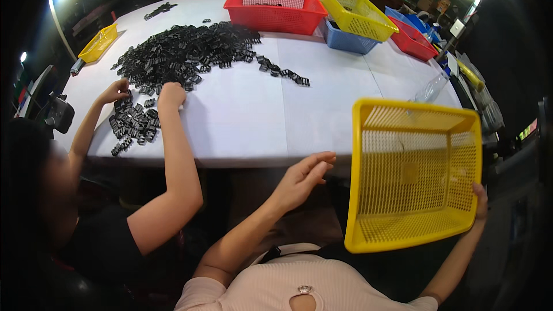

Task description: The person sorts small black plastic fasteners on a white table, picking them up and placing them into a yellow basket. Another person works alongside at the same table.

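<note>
A yellow perforated plastic basket [360,178] is tilted up on its side at the right, its hollow facing me; a small dark strand shows inside it. My right hand [480,201] grips its right rim, most of the fingers hidden behind the wall. To the left of the basket, apart from it, my left hand [305,175] hovers before the table's front edge with fingers stretched out and nothing in them. On the white table [242,121], a large heap of small black plastic pieces [184,52] lies at the far left.
At my left, a co-worker's hands [171,97] handle black pieces beside a smaller pile [135,121]. Along the back stand a red basket [276,20], a yellow basket [357,17] on a blue one [351,40], and another red basket [412,40]. Two people sit across the table.
</note>
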`<state>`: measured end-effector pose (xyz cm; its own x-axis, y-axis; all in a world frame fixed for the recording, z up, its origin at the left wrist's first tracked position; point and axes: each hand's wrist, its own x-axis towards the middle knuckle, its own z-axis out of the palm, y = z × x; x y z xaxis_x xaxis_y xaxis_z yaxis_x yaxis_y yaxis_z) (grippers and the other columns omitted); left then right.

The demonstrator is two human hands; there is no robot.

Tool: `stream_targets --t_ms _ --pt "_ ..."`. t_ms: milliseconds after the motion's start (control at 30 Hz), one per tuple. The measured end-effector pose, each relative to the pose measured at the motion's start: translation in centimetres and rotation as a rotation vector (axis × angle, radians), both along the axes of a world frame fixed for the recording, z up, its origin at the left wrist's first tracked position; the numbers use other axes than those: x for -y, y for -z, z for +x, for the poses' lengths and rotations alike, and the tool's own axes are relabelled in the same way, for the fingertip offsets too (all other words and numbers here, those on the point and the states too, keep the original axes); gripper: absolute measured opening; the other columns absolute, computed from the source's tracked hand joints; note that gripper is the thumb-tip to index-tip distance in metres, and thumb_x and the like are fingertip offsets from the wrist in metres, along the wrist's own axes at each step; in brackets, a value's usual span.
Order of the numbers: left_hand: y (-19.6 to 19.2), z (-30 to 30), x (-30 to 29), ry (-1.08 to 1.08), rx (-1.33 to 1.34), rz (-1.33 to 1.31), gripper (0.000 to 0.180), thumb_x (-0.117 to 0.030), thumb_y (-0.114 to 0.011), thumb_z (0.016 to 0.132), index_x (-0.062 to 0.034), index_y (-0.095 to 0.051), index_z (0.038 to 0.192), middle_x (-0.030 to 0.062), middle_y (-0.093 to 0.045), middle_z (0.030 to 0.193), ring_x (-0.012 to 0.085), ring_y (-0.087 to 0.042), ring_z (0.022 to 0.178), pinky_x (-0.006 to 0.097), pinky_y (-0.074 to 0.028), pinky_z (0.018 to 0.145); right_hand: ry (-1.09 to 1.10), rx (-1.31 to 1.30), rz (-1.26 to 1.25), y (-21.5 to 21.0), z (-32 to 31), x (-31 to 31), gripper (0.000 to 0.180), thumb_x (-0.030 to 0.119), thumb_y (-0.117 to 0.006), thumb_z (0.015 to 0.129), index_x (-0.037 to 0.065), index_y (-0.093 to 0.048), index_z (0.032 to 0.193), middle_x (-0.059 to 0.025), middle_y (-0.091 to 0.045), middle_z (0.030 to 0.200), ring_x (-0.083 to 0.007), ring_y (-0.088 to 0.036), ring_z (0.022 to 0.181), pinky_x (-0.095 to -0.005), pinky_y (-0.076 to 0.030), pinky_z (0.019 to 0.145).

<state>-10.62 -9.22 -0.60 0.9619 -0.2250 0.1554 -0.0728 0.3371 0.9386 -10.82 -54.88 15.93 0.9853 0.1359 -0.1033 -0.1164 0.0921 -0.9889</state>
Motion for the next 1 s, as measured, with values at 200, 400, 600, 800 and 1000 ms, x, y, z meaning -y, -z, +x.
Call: stream_targets --t_ms 200,400,600,800,1000 --pt "-0.7 -6.2 5.5 0.274 -0.253 0.083 0.07 -0.026 -0.054 0.096 -0.0059 -0.018 0.153 0.0181 -0.043 0.141 0.0271 -0.044 0.129 0.041 -0.038 0.108 -0.032 -0.291 -0.162 7.1 -5.0 -0.7 0.057 0.009 -0.053 0.085 -0.007 -0.04 0.139 -0.0164 -0.06 0.123 -0.0238 -0.063 0.104 -0.0344 -0.052 0.09" --pt "8.7 -7.9 4.6 0.018 -0.644 -0.161 0.069 0.004 -0.052 0.077 -0.0003 -0.033 0.143 0.0191 -0.051 0.127 0.0287 -0.052 0.117 0.038 -0.045 0.1 -0.25 -0.433 -0.276 16.2 -2.0 -1.1 0.057 -0.001 -0.053 0.084 -0.003 -0.042 0.14 -0.0118 -0.06 0.123 -0.0205 -0.061 0.107 -0.033 -0.049 0.093" --pt "9.8 -11.9 -7.0 -0.466 -0.623 -0.004 0.072 0.009 -0.047 0.069 -0.001 -0.04 0.14 0.0155 -0.057 0.12 0.0264 -0.058 0.109 0.034 -0.048 0.094 -0.568 -0.218 -0.292 26.4 1.2 -16.5 0.059 -0.005 -0.053 0.082 0.0 -0.041 0.139 -0.0102 -0.057 0.126 -0.0212 -0.053 0.117 -0.0345 -0.041 0.103" --pt "11.8 -15.2 -9.4 -0.611 -0.562 -0.035 0.057 -0.009 -0.053 0.092 -0.002 -0.036 0.146 0.0129 -0.052 0.136 0.0202 -0.049 0.126 0.032 -0.037 0.105 -0.88 -0.079 -1.107 22.8 3.2 -21.9 0.046 0.034 -0.063 0.087 0.003 -0.061 0.122 -0.0155 -0.068 0.109 -0.0291 -0.064 0.104 -0.0396 -0.049 0.094" --pt "19.2 -12.3 -12.1 -0.831 -0.786 -0.211 0.045 -0.036 -0.045 0.103 -0.0023 -0.054 0.131 0.009 -0.059 0.125 0.0208 -0.054 0.117 0.033 -0.041 0.1 -0.826 0.498 -1.598 10.0 14.2 -28.5 0.044 0.052 -0.064 0.084 0.008 -0.074 0.085 -0.0151 -0.069 0.077 -0.0319 -0.068 0.073 -0.0412 -0.052 0.068"
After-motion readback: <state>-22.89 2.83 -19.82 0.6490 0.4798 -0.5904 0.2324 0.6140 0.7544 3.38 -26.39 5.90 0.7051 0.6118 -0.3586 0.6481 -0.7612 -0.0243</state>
